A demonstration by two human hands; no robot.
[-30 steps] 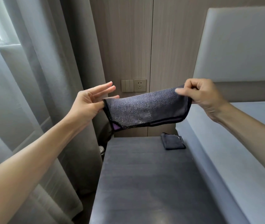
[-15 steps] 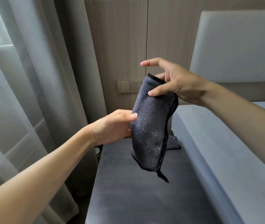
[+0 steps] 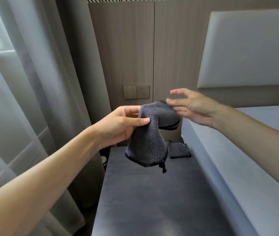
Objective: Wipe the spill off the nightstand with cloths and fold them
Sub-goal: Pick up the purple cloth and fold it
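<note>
left hand (image 3: 118, 126) pinching cloth (image 3: 149, 138) — right hand (image 3: 193, 108) spread, touching

Grey curtains (image 3: 33, 99) hang left of a wall socket (image 3: 136, 91); padded headboard (image 3: 247, 48) right.

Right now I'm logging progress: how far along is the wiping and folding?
Done, it seems: one folded cloth lies at the back of the nightstand, whose top shows no spill. In hand: the left hand pinches a second cloth in the air, half doubled over, while the right hand touches its top with fingers spread. Left: finish that fold and set it down.
</note>
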